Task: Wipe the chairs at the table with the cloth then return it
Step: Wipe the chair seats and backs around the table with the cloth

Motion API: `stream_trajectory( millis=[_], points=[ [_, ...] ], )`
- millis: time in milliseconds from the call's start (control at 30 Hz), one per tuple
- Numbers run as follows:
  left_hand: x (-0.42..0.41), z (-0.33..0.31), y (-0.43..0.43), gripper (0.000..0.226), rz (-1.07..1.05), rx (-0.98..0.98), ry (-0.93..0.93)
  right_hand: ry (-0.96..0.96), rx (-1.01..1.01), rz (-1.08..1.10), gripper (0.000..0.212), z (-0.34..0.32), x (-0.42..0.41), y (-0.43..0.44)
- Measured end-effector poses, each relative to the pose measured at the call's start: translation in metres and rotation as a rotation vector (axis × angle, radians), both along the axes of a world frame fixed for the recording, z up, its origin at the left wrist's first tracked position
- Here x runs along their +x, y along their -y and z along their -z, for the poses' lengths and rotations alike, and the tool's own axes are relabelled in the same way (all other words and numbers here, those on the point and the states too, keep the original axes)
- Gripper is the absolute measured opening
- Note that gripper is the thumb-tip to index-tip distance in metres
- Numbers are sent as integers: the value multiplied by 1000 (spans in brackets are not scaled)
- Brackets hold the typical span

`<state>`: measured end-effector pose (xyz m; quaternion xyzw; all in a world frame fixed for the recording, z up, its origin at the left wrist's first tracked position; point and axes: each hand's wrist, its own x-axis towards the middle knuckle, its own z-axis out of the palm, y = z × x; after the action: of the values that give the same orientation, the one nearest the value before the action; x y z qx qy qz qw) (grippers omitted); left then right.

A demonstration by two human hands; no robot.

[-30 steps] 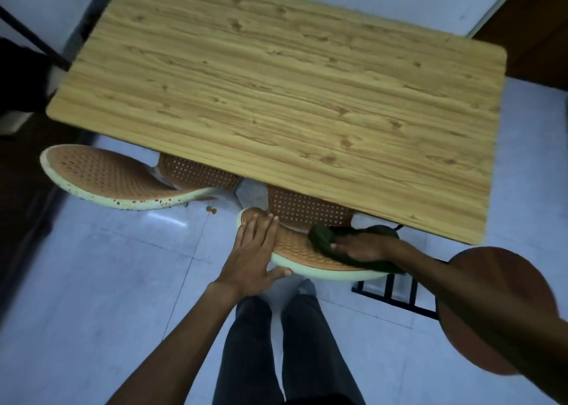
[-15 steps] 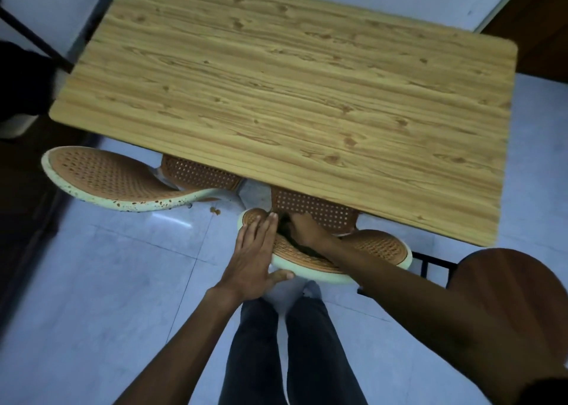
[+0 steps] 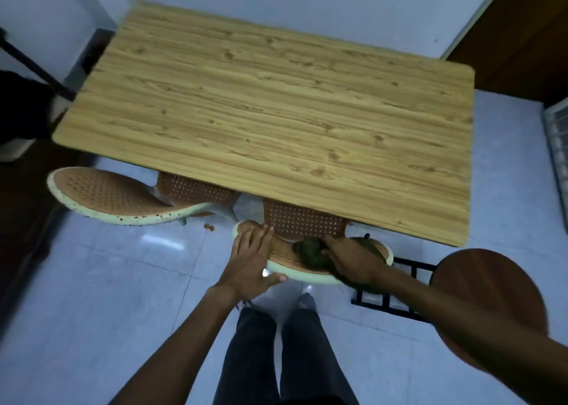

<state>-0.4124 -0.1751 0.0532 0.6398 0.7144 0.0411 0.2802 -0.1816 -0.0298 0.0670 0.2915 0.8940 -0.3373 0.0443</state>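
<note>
A chair (image 3: 285, 255) with an orange perforated back and pale green rim is tucked under the near edge of the wooden table (image 3: 276, 119). My left hand (image 3: 250, 265) lies flat on the left end of its backrest, thumb hooked under the rim. My right hand (image 3: 350, 258) presses a dark green cloth (image 3: 309, 251) onto the middle and right of the same backrest. A second, similar chair (image 3: 104, 194) stands to the left, its rim speckled with brown spots.
A round brown stool seat (image 3: 488, 300) on a black metal frame (image 3: 387, 300) sits at the right, under my right forearm. My legs and feet (image 3: 276, 343) stand just behind the chair. Small crumbs (image 3: 210, 227) lie on the tiled floor. A dark doorway lies at the far left.
My right hand with the cloth swept left along the backrest toward my left hand, then back right to the middle. The left hand stayed put; the camera view pulled back slightly.
</note>
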Motion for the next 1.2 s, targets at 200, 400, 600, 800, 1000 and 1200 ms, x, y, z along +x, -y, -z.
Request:
stream_trajectory(
  millis=[200, 400, 600, 800, 1000, 1200],
  points=[
    [-6, 0, 2, 95, 56, -4, 11, -144, 48, 336, 21, -4, -30, 78],
    [-43, -26, 24, 79, -11, 120, 85, -233, 55, 557, 22, -22, -83, 117],
    [-141, -60, 71, 78, 8, 248, 18, -224, 110, 706, 24, -50, -153, 144],
    [-261, -80, 131, 78, 3, 237, -81, -298, 150, 863, 20, -74, -249, 174],
    [-336, -81, 163, 76, -21, 209, -85, -383, 108, 947, 18, -74, -330, 192],
    [-376, -78, 172, 79, -35, 222, -70, -345, 200, 648, 72, -86, -402, 214]
  ],
)
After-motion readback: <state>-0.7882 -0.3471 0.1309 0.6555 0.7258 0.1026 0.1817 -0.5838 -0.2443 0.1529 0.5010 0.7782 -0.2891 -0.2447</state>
